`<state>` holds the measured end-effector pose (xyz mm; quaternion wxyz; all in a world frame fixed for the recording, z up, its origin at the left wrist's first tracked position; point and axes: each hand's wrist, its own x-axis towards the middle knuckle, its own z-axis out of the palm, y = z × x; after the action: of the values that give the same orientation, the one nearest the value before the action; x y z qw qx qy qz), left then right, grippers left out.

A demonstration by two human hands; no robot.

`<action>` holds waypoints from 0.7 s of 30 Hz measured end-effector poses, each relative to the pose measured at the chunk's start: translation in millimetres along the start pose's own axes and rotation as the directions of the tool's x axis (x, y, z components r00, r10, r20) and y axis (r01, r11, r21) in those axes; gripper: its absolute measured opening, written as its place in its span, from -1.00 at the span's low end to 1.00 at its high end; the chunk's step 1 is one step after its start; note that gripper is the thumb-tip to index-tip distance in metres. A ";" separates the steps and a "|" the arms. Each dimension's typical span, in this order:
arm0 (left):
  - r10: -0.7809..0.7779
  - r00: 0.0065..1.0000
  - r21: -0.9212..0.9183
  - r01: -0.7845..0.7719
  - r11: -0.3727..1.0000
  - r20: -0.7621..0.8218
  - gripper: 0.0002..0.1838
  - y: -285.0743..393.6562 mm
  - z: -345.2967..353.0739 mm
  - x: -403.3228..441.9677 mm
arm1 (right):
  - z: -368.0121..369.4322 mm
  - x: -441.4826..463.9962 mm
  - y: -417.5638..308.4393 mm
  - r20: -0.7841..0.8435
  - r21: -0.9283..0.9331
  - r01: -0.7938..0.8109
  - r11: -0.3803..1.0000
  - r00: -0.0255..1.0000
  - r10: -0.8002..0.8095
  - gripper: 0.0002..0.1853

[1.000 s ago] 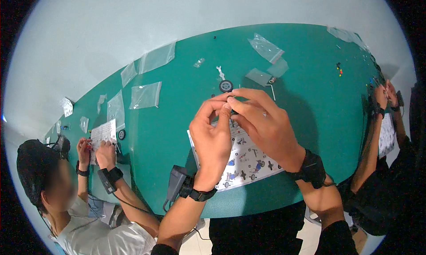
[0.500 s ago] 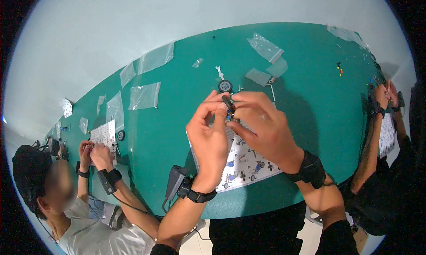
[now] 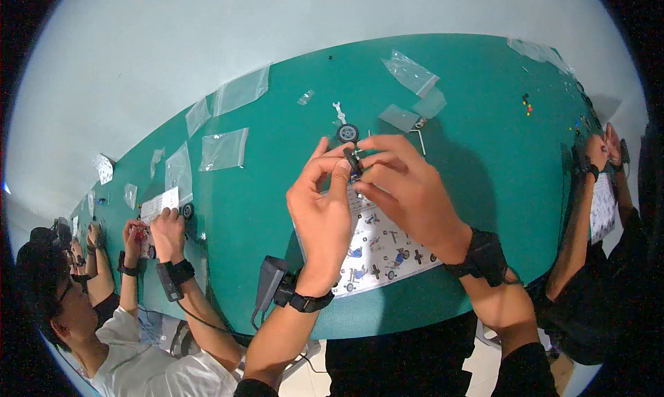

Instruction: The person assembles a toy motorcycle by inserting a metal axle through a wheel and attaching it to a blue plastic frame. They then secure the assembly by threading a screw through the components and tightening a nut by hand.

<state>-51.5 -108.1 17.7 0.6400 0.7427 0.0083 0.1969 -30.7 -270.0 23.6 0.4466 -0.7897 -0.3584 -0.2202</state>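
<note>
Between my two hands, above the green table (image 3: 277, 259), is a small toy assembly (image 3: 353, 163) with a black wheel-like part seen edge-on and a bit of blue below. The thumb and fingers of my left hand (image 3: 321, 207) pinch it from the left. On the other side, my right hand (image 3: 418, 200) has its fingertips closed at the assembly; fingers hide much of it. Just beyond my fingers lies a black wheel with a grey hub (image 3: 348, 133), touching or close to a small silver wrench (image 3: 338, 112). Under my hands rests a printed instruction sheet (image 3: 387, 255).
Clear plastic bags (image 3: 225, 149) are scattered to the left, and more bags (image 3: 411, 73) lie at the back. A hex key (image 3: 421, 142) is right of the wheel. Small coloured parts (image 3: 528, 106) sit far right. Co-workers' hands (image 3: 167, 234) work at the left, others (image 3: 600, 149) at the right.
My hands remain around the assembly, with my right fingers shifted slightly. The left co-worker's right hand has lifted away from the other hand, and the head has turned.
</note>
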 end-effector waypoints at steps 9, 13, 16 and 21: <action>0.172 0.980 0.171 -0.187 0.967 0.096 -0.94 3.3 -2.7 7.7 | -1.1 6.9 10.1 0.021 0.288 -0.169 0.942 0.985 0.171 -0.56; 0.208 0.969 0.189 -0.232 0.954 0.136 -0.95 1.5 -3.6 9.8 | -8.5 6.2 13.0 0.060 0.254 -0.209 0.944 0.978 0.200 -0.55; 0.154 0.980 0.102 -0.168 0.981 0.126 -0.95 -3.6 -3.8 8.3 | -7.8 7.3 6.0 0.072 0.236 -0.242 0.941 0.970 0.231 -0.55; 0.082 0.991 -0.023 -0.080 0.997 0.103 -0.93 -11.2 -2.9 7.2 | -6.5 8.8 7.4 0.039 0.269 -0.160 0.950 0.987 0.155 -0.52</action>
<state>-43.1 -101.3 9.3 0.6378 0.7457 -0.0571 0.1839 -19.6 -274.9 28.8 0.5635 -0.7490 -0.3249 -0.1259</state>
